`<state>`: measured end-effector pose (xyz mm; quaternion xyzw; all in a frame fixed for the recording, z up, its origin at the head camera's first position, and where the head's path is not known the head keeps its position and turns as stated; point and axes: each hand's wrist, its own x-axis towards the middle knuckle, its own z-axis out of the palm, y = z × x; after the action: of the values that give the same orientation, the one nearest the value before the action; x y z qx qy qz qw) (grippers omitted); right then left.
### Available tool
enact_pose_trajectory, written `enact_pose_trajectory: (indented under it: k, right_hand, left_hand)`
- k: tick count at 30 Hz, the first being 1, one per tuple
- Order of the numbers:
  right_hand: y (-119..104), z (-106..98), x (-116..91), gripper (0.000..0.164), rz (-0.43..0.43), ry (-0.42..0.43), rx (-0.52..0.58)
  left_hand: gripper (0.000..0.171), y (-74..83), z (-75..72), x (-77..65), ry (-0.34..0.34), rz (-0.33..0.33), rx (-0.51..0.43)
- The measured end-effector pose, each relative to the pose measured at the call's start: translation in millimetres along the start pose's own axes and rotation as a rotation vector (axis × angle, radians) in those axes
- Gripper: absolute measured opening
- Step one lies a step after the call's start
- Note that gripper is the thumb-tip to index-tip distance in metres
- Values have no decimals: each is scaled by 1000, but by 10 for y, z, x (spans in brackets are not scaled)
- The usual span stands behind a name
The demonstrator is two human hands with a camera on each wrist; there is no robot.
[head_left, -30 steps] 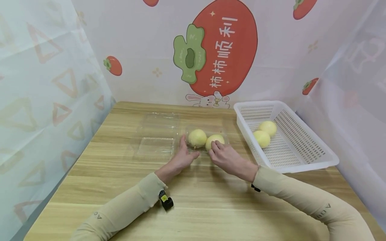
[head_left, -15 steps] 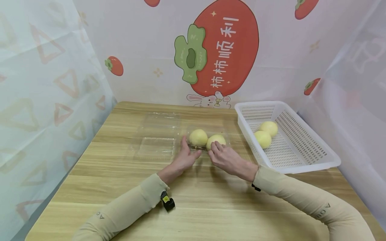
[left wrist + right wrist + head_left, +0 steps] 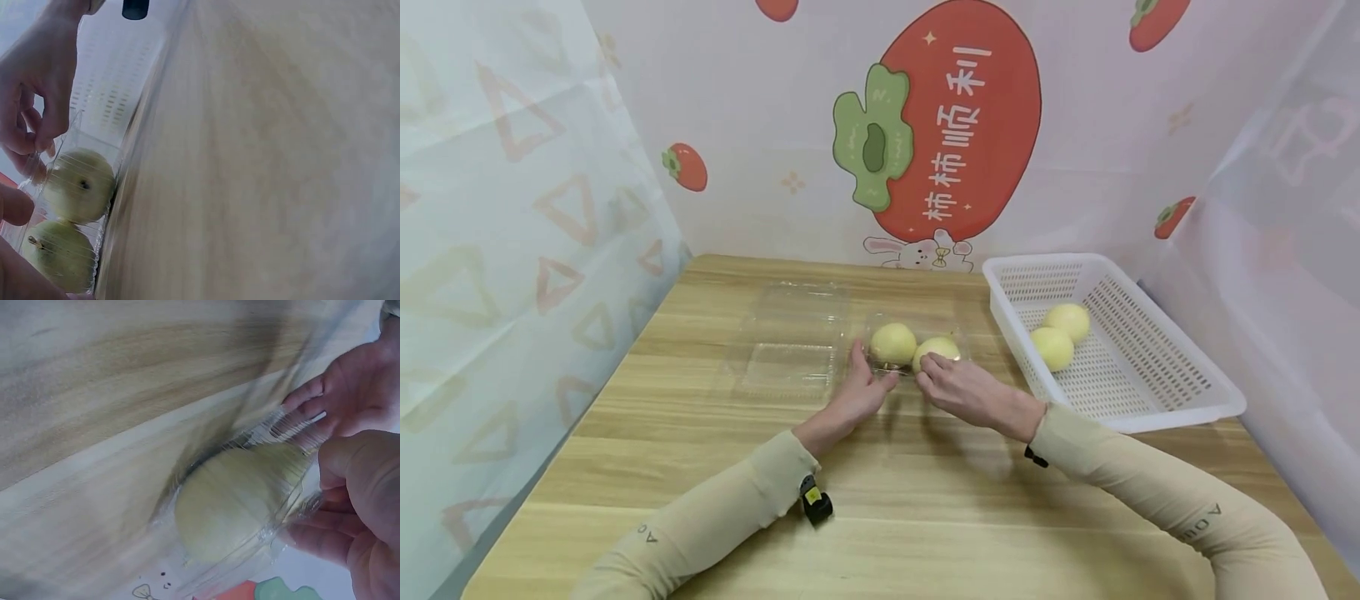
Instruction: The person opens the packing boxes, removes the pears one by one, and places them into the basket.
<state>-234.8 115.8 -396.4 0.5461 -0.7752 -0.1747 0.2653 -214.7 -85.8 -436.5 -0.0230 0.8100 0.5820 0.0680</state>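
Two round, pale yellow pears [image 3: 892,343] lie side by side in a clear plastic clamshell box [image 3: 94,240] at the middle of the table. Ribbed clear plastic covers the pears in both wrist views. My left hand [image 3: 859,395] rests at the box's left end, its straight fingers along that side and its thumb at the near edge. With thumb and fingers, my right hand [image 3: 964,390] pinches the box's near edge by the right pear [image 3: 219,506]. That hand partly hides the right pear in the head view.
Left of the hands lies a second clear plastic box [image 3: 790,367], spread open. At the right stands a white perforated basket [image 3: 1131,354] holding two more pears [image 3: 1067,322]. A printed backdrop [image 3: 760,217] rises behind the wooden table [image 3: 880,517].
The right hand has shifted very slightly along the near edge by the right pear. The left hand, both boxes and the basket stay essentially where they were.
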Motion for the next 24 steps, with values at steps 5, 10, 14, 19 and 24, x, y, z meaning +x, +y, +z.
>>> enact_pose_trajectory:
  k: [5, 10, 14, 19, 24]
  right_hand:
    - [27, -14, 11, 12, -10, 17, 50]
    - [21, -7, 7, 10, -7, 35, 43]
    - [12, -5, 4, 10, 0, 45, 43]
    - [3, -15, 6, 11, 7, 47, 51]
    - [1, -23, 13, 11, 27, 27, 64]
  left_hand:
    - [92, -6, 11, -4, 17, -18, 2]
    - [88, 0, 41, 14, 34, -5, -8]
    - [82, 9, 48, 12, 38, 13, 1]
    - [78, 13, 25, 14, 12, 0, 8]
    - [79, 20, 6, 30, -10, -17, -19]
